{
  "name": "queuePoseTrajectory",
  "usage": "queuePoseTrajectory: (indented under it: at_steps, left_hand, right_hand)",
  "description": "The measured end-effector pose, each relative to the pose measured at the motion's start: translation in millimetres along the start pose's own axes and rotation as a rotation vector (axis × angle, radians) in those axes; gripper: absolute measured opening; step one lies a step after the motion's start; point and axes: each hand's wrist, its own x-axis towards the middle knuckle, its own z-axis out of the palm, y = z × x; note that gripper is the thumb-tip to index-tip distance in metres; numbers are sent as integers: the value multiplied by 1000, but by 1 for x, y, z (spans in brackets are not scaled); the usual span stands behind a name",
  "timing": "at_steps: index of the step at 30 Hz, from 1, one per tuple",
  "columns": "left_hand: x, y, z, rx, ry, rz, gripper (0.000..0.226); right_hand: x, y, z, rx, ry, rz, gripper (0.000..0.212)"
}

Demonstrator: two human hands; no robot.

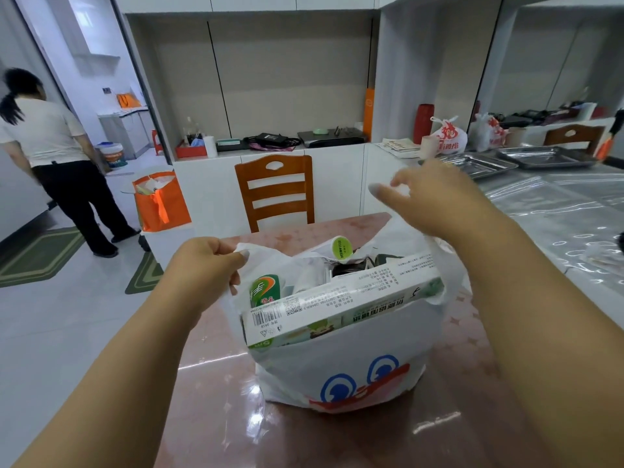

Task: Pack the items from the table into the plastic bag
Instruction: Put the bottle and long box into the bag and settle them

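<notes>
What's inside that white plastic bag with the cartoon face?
The plastic bag holds a long white-and-green box across its mouth, a green can and a green-lidded cup. Anything deeper is hidden by the box and bag.

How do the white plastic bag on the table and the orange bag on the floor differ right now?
The white plastic bag stands on the red table; the orange bag sits further off by the wooden chair. The white bag bears a printed cartoon face; the orange bag looks plain. The left hand grips the white bag's handle; nobody touches the orange bag. Both stand upright, open-topped, with contents showing.
</notes>
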Motion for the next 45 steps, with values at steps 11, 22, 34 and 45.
queuePoseTrajectory:
  at_steps: [11, 22, 34, 45]
  left_hand:
    - [17, -8, 9, -204, 43, -40, 32]
    - [31, -14, 14, -237, 50, -89, 27]
    - [38, -3, 14, -551, 67, -323, 19]
    - [40, -2, -1, -1341, -242, -492, 30]
  right_hand:
    - [121, -96, 98, 67, -616, -42, 53]
    - [136, -65, 152, 182, -771, 199, 60]
    - [50, -20, 54, 1508, -655, 134, 75]
    - [33, -7, 55, 1105, -449, -179, 51]
